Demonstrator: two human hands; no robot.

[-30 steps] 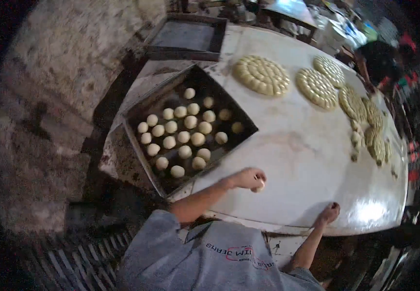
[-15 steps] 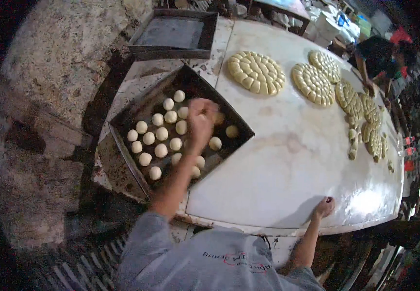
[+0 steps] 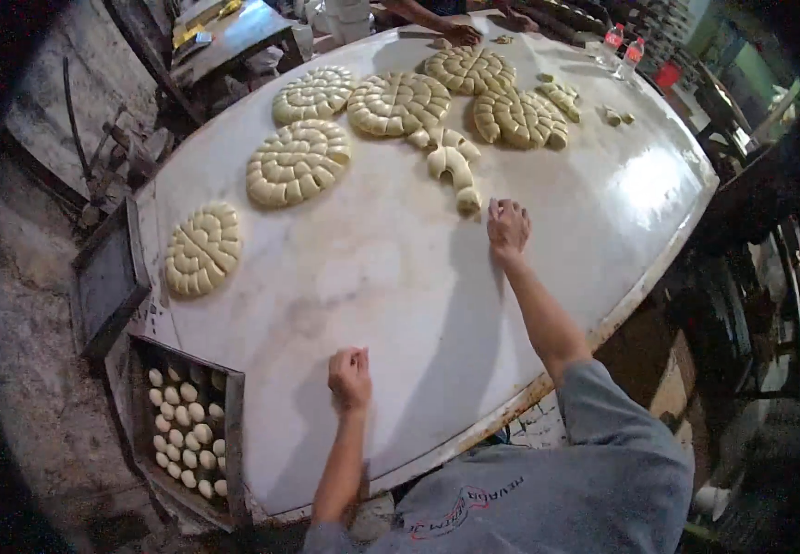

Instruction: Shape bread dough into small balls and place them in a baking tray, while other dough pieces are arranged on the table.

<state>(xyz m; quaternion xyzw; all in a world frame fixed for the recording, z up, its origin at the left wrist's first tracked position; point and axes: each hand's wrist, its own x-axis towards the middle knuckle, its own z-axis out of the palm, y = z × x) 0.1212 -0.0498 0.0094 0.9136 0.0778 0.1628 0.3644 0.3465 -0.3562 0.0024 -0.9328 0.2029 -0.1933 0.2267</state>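
Note:
Over the front part of the pale table (image 3: 363,277), my left hand (image 3: 350,377) is closed with its fingers curled in; what they hold, if anything, is hidden. My right hand (image 3: 509,227) reaches farther forward, its fingers bent together, and I cannot make out anything in them. Just left of its fingertips ends a curved strip of cut dough pieces (image 3: 454,166), apart from the hand. Beyond lie flat rounds of yellowish dough cut into segments, among them one in the middle (image 3: 398,103) and one at the left (image 3: 203,249).
A dark metal tray (image 3: 236,415) with several dough balls (image 3: 187,434) stands at the lower left. Behind it is another tray (image 3: 109,277). Another person's hand (image 3: 460,30) is at the far edge. Two bottles (image 3: 629,59) stand far right.
My left hand has left the tray of dough balls and come back over the table. My right hand has moved forward to the dough strip. The view has turned right.

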